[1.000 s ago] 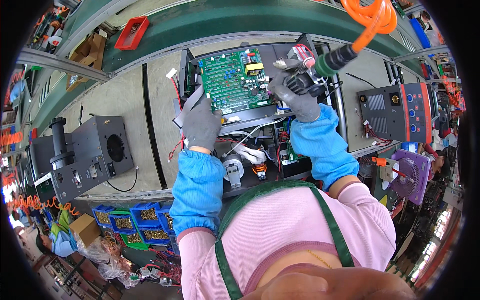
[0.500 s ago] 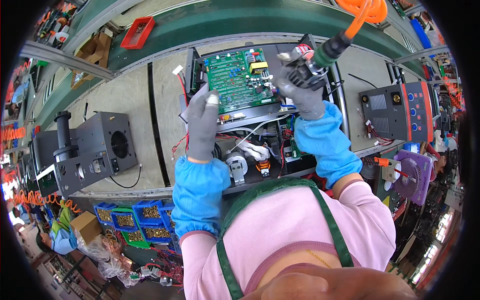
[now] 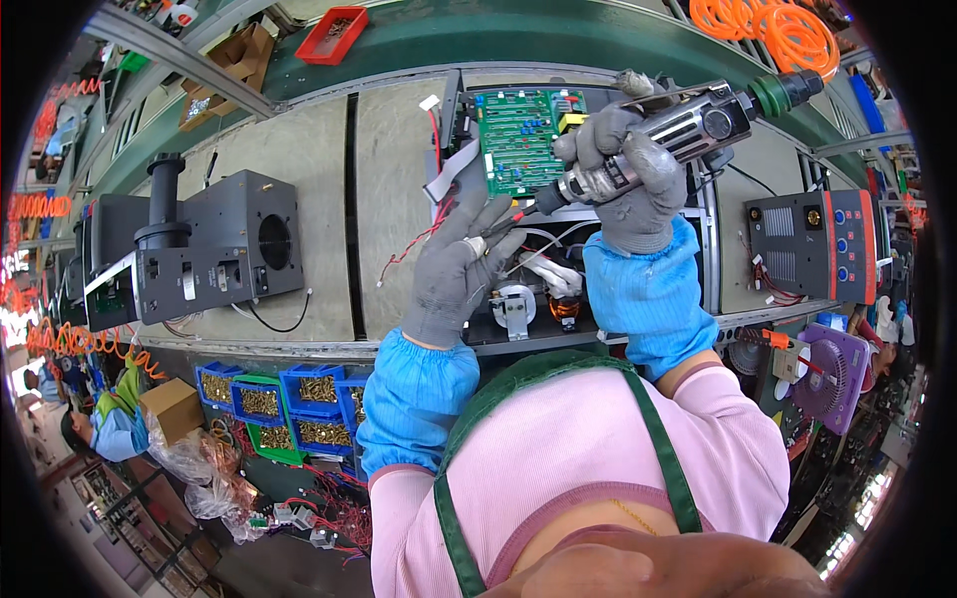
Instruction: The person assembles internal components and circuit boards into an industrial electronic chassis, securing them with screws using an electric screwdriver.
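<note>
Right hand point(image 3: 626, 169) around power screwdriver point(image 3: 666, 140), above green circuit board point(image 3: 523, 140)

L hand point(image 3: 461, 261), grey glove, is reaching fwd w/ fingers point(image 3: 495, 214) spread and pointing up, palm down. R hand point(image 3: 626, 184), also gloved, is curling tight in a fist grip, held just right of and above the L. Both forearms in blue sleeve covers, elbows bent.

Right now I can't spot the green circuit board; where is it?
In the head view the green circuit board sits top centre in the open machine chassis, just left of the right hand holding the power screwdriver, above the left hand.
</note>
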Tool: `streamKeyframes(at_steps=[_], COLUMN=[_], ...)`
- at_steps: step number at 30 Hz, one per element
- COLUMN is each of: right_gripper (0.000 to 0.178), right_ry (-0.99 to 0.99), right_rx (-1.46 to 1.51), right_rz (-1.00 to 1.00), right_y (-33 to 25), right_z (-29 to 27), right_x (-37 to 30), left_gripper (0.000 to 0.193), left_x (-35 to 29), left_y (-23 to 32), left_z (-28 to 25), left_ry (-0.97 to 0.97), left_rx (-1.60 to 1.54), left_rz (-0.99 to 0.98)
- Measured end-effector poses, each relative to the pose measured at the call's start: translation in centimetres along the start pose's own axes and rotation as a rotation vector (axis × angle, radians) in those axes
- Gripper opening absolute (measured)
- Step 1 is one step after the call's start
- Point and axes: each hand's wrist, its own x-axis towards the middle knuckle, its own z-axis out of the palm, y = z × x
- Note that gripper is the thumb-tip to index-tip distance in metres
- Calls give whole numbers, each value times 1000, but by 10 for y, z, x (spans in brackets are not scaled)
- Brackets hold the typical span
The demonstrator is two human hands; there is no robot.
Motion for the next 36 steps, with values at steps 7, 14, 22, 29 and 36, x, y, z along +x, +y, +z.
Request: streamKeyframes(at_steps=[7, 14, 22, 29, 36], right_gripper=[25, 28, 30, 32, 32], right_ry=[-49, -79, -147, -119, -142], right_rx=[79, 165, 200, 170, 201], right_rz=[-90, -184, -169, -156, -124], right_y=[2, 0, -4, 4, 5], right_z=[17, 6, 4, -6, -9], right_x=[0, 8, 16, 17, 18], left_gripper=[46, 22, 11, 13, 13], left_x=[-12, -8, 4, 8, 8], left_y=[-2, 0, -3, -5, -4], left_z=[-33, -30, -27, -28, -29], left_ry=[-22, 230, 335, 336, 307], left_rx=[-197, 213, 1093, 1202, 1222], left_rz=[-82, 76, 592, 611, 614])
